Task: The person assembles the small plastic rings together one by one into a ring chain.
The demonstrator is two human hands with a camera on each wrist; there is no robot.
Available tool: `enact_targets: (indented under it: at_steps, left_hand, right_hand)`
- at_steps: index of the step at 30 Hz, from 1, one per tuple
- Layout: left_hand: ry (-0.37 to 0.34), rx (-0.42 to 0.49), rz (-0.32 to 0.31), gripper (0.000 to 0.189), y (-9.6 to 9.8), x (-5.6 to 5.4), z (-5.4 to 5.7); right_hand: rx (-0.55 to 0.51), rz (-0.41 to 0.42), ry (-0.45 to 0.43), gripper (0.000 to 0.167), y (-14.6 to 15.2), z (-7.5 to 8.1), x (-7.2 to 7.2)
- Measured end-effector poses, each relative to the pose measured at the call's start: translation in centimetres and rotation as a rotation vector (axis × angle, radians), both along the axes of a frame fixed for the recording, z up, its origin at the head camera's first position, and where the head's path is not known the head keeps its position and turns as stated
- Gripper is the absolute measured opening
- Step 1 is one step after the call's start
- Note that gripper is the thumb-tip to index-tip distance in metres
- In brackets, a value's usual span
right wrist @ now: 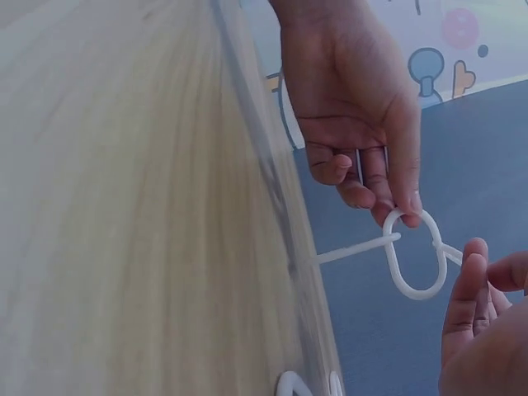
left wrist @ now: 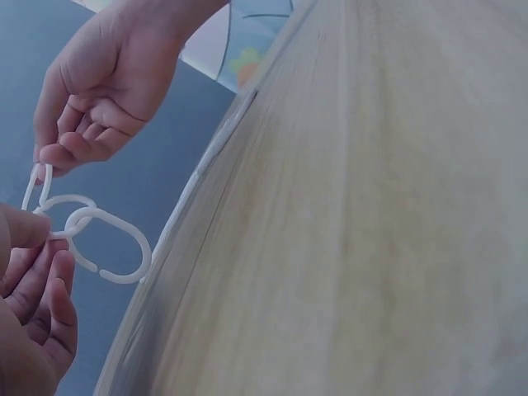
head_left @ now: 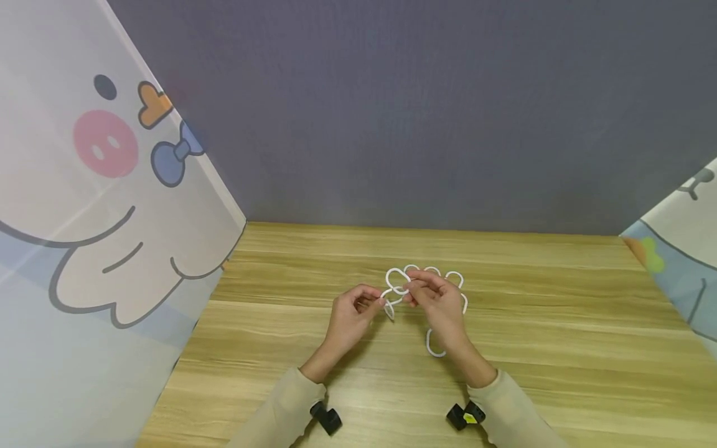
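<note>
Three white oval plastic links are joined between the hands, above the table. My left hand (head_left: 350, 316) pinches the middle link (right wrist: 417, 293) at one end between thumb and fingertip. From that link dangles another link (left wrist: 142, 239), whose small gap shows in the left wrist view. My right hand (head_left: 442, 306) pinches a third link (head_left: 388, 278), looped with the middle one, its thumb and fingertips close to where the two cross. In the right wrist view, the left hand (right wrist: 346, 115) is at the top and the right hand (right wrist: 487, 330) at lower right.
Several more white links lie on the wooden table (head_left: 269, 348) beyond and beside the right hand, including one link (head_left: 435, 354) under the right wrist. A grey panel (head_left: 414, 124) stands behind the table, with cartoon-printed panels (head_left: 84, 261) at both sides.
</note>
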State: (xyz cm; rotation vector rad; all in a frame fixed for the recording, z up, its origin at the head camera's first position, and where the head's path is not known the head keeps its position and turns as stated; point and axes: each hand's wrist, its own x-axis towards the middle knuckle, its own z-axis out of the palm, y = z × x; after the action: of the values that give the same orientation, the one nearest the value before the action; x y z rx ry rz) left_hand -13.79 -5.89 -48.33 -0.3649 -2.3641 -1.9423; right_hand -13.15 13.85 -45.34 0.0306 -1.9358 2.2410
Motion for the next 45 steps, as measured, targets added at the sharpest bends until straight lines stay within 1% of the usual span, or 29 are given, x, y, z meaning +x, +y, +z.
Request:
enact_targets:
  at_steps: [7, 13, 19, 22, 27, 30, 35, 38, 45]
  left_hand:
    - [0.001, -0.006, 0.012, 0.01, 0.1, 0.1, 0.2]
    - [0.009, 0.0, 0.028, 0.007, 0.1, 0.2, 0.5]
    - [0.01, 0.008, 0.044, 0.006, -0.1, 0.1, 0.5]
    - [0.017, -0.007, 0.059, 0.007, -0.2, 0.0, 0.3]
    - [0.019, -0.029, 0.077, 0.009, -0.4, -0.3, 0.3]
    - [0.019, -0.031, 0.081, 0.009, -0.5, -0.3, 0.2]
    - [0.012, -0.04, 0.077, 0.007, -0.6, -0.3, 0.1]
    - [0.009, -0.053, 0.069, 0.007, -0.7, -0.2, 0.1]
    - [0.01, -0.078, 0.04, 0.007, -0.6, -0.2, 0.2]
  right_hand:
    - [0.086, -0.002, 0.061, 0.019, -0.1, -0.5, 0.1]
    - [0.133, 0.013, 0.053, 0.017, -0.2, -0.4, 0.2]
    - [0.159, 0.008, 0.006, 0.02, -0.1, -0.5, 0.1]
    - [0.154, 0.004, -0.018, 0.024, 0.1, -0.6, 0.0]
    - [0.146, 0.006, -0.076, 0.023, 0.5, -0.5, -0.2]
    - [0.122, 0.034, -0.136, 0.02, 0.6, -0.5, -0.3]
    - [0.081, 0.107, -0.228, 0.02, 0.7, -0.4, -0.2]
    - [0.073, 0.128, -0.244, 0.019, 0.7, -0.3, -0.2]
    - [0.066, 0.145, -0.251, 0.016, 0.8, 0.0, -0.1]
